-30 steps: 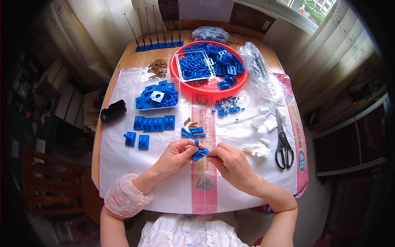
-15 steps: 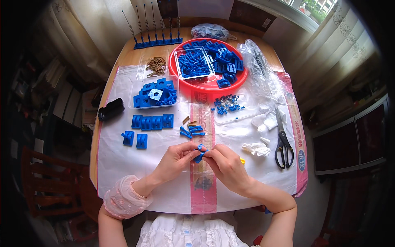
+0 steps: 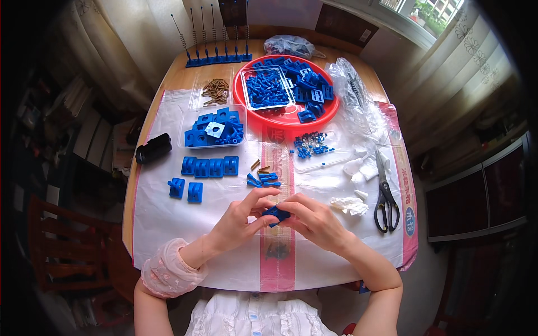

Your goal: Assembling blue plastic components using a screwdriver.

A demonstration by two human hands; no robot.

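Note:
Between my two hands is a blue plastic block (image 3: 276, 214), dark and tilted, above the pink stripe of the sheet. My left hand (image 3: 240, 219) pinches its left side with the thumb, the index finger raised and bent over it. From the other side my right hand (image 3: 315, 222) grips it with thumb and fingers, hiding part of it. Just beyond lie several slim blue plastic pegs (image 3: 264, 180) and a few brass-coloured pins (image 3: 255, 164). To the left, two blue blocks (image 3: 195, 192) with curved lugs sit in front of a row of similar blocks (image 3: 216, 167).
A red basin (image 3: 269, 120) holds blue parts and a clear tray. Nearby stand a clear tub (image 3: 185, 138), small blue and white bits (image 3: 311, 145), brass pins (image 3: 216, 91), and a rack of spring-wound rods (image 3: 218, 59). Black-handled scissors (image 3: 386, 204), crumpled tissue (image 3: 350, 205) and plastic bags (image 3: 358, 95) lie right.
The blue block has been turned and now shows a broader dark face. My left index finger has lifted off it. The yellow item beside my right hand no longer shows.

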